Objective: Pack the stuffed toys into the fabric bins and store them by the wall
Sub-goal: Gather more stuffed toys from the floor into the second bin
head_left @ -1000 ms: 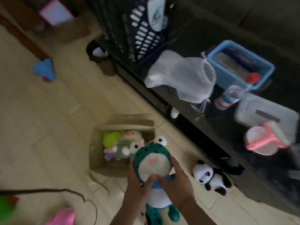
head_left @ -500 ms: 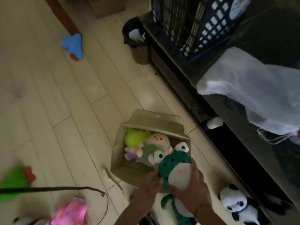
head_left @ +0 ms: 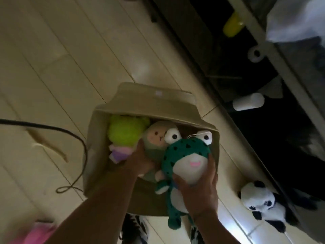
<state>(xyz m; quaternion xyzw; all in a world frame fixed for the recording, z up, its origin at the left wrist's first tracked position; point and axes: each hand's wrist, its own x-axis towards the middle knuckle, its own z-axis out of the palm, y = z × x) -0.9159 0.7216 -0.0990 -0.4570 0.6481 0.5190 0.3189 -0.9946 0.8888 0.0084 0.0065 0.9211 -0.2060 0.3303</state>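
A beige fabric bin [head_left: 154, 99] stands open on the pale floor. Inside lie a lime-green plush with a purple body [head_left: 124, 134] and a doll with a peach face and green body [head_left: 157, 138]. My right hand [head_left: 198, 191] grips a dark green spotted frog plush [head_left: 186, 155] over the bin's right side, its head inside the rim and its legs hanging outside. My left hand [head_left: 140, 162] reaches into the bin and presses on the green-bodied doll. A panda plush [head_left: 258, 203] lies on the floor to the right of the bin.
A dark low cabinet [head_left: 263, 120] runs along the right, with a white roll [head_left: 248, 102] and a yellow object [head_left: 232, 27] under it. A black cord [head_left: 77, 138] loops on the floor at left. A pink toy [head_left: 38, 233] lies at the bottom left. My shoes [head_left: 135, 228] stand below the bin.
The view dropped closer to the bin. The frog moved forward from in front of the bin to over its right side. My left hand left the frog and went into the bin.
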